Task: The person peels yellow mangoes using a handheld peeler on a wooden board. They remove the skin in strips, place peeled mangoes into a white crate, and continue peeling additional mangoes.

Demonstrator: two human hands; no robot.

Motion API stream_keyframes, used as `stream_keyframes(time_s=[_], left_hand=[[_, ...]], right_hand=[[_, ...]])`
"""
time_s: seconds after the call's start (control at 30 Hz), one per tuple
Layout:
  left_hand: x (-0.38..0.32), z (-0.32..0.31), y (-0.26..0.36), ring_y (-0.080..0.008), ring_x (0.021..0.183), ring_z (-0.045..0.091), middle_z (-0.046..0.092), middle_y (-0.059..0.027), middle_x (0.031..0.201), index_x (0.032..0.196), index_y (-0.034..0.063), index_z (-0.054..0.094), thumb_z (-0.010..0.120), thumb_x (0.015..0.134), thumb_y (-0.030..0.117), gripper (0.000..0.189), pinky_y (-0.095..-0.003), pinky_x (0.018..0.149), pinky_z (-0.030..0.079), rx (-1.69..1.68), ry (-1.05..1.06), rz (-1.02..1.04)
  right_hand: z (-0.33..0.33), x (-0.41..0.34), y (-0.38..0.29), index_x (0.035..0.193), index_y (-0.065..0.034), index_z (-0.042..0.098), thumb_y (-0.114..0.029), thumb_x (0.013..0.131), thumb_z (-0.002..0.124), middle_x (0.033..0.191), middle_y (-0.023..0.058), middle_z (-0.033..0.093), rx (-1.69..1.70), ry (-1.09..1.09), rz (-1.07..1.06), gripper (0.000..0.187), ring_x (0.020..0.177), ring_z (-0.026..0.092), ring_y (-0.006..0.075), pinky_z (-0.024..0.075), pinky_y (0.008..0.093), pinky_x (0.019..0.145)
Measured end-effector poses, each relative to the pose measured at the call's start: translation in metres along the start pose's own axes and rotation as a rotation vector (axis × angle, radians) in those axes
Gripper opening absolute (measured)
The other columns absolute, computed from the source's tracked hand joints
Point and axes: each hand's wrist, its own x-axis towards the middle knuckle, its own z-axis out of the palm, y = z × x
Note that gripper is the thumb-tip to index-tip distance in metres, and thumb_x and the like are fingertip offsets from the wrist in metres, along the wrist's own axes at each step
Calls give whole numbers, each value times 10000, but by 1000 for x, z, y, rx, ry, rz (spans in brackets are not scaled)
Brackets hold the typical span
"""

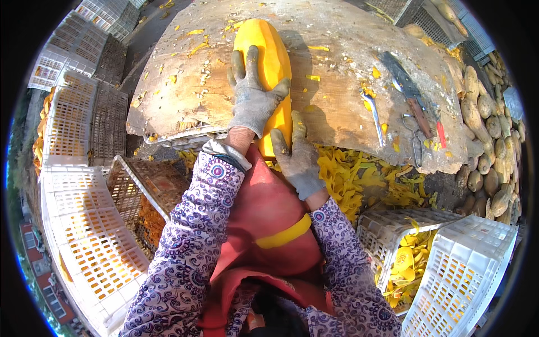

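Observation:
A long peeled orange squash [269,54] lies lengthwise before me on a worn plywood board [177,92]. My left hand [254,90], in a grey, soiled work glove, grips it from above, fingers along its left side and top, thumb across to the right. Lower down, my right hand [297,162], gloved alike, holds the near end from the right, with its thumb over the top. That near end reaches past the board's edge towards my red apron [269,198]. A strip of yellow peel [284,232] rests on the apron.
Right on the board lie a broad-bladed knife [414,107], a metal-handled tool [374,116], a metal wire tool [416,145] and a red-handled piece [441,135]. Peelings [345,177] heap below. White plastic crates [92,227] flank me; unpeeled squashes [476,113] pile at right.

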Motion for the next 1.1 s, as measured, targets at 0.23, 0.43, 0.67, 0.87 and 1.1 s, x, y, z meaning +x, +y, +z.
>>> stream_keyframes(time_s=[0.23,0.43,0.67,0.87,1.1], left_hand=[[0,0,-2,-453,1422,156,160,-253,1551,1517,190,266,764,740,441,956,-488,1182,180,-107,-25,25],[3,-7,-1,-454,1429,153,178,-229,1555,1505,193,301,764,748,433,919,-492,1174,209,-86,-83,24],[12,-21,-19,-374,1448,214,216,-217,1556,1501,192,336,780,788,394,864,-444,1157,274,-114,-183,220],[16,-15,-29,-360,1447,221,203,-219,1554,1499,184,338,801,771,296,870,-422,1151,290,-287,-171,263],[15,-17,-24,-310,1472,171,279,-164,1548,1478,119,366,783,796,213,805,-396,1165,249,-348,-189,256]], right_hand=[[-28,-16,31,1283,-36,541,-283,951,589,1112,229,641,193,89,-70,417,986,639,393,514,445,853],[-81,-36,77,1216,-24,609,-253,972,561,1108,179,670,-7,190,29,338,952,667,279,521,353,843],[-100,-55,103,1156,-16,631,-258,1000,530,1070,178,676,51,228,131,305,966,665,291,517,370,813],[-129,-56,108,1129,-47,639,-230,978,541,1003,221,668,-249,170,321,257,920,656,349,509,421,750],[-177,-35,119,1114,-75,641,-300,954,543,944,214,675,-342,480,-48,292,834,654,396,516,460,744]])
